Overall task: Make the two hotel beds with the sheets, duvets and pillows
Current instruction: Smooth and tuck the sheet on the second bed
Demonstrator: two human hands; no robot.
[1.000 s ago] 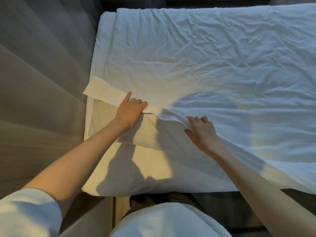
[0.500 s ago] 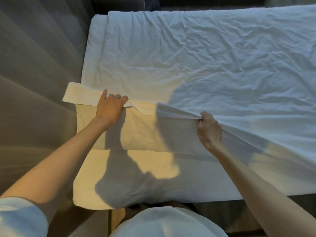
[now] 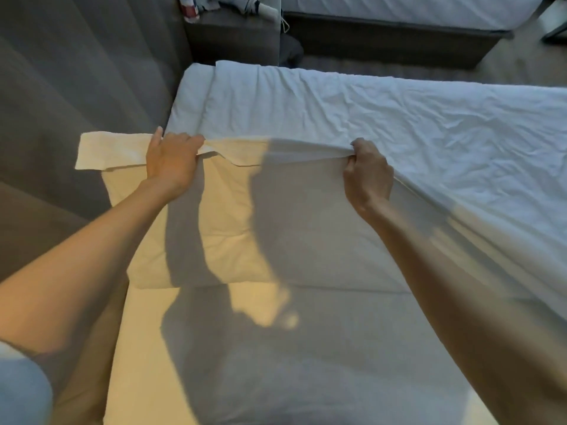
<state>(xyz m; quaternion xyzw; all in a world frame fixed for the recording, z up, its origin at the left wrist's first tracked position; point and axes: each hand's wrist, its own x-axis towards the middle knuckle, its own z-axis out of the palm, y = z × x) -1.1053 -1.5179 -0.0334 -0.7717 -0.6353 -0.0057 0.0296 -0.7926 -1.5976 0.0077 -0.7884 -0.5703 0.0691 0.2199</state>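
Observation:
A wrinkled white duvet (image 3: 383,124) covers the far part of the near bed. Its folded-back top edge (image 3: 276,148) runs between my hands and is lifted off the bed. My left hand (image 3: 170,162) grips that edge near the bed's left side, fingers curled over the fold. My right hand (image 3: 366,173) pinches the same edge in a fist further right. A loose flap of the fold (image 3: 110,151) sticks out left past the mattress. Below the fold a white pillow (image 3: 221,228) lies on the white sheet (image 3: 306,348).
Grey curtains (image 3: 76,87) hang close along the bed's left side. A dark nightstand (image 3: 233,38) with clothes on it stands beyond the bed's far corner. The second bed (image 3: 414,10) with a dark base lies across a strip of carpet at the top.
Both hands have carried the duvet's folded edge up and away from me, uncovering more pillow and sheet. My right hand went from flat fingers to a fist. The view tilted up.

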